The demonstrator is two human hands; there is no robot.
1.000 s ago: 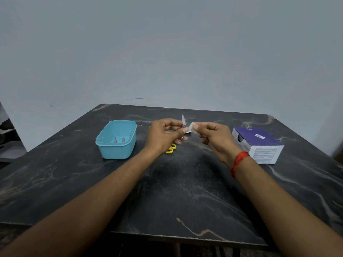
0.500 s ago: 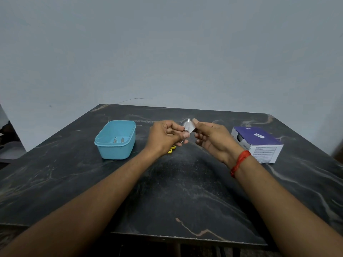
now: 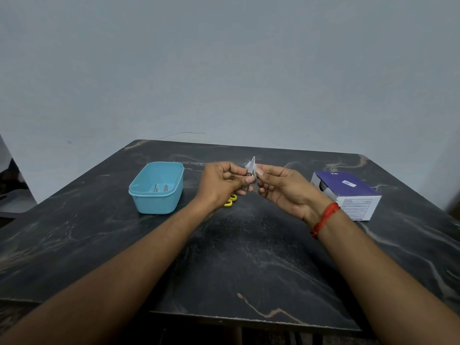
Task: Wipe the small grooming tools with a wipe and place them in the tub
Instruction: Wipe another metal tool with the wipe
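Note:
Above the middle of the dark marble table, my left hand (image 3: 221,181) grips small scissors (image 3: 252,163) with the metal blades pointing up; their yellow handles (image 3: 230,200) peek out below the hand. My right hand (image 3: 283,190) pinches a small white wipe (image 3: 253,168) against the blades with thumb and fingertips. To the left stands the light blue tub (image 3: 149,202), apart from both hands. Two small metal tools (image 3: 160,188) lie inside it.
A purple and white box (image 3: 348,192) sits on the table (image 3: 236,257) to the right of my right hand. A red thread band circles my right wrist. A grey wall rises behind the table's far edge.
My right hand has slid the wipe along the scissor blades and turned palm-up a little. My left hand keeps its hold on the scissors in about the same place.

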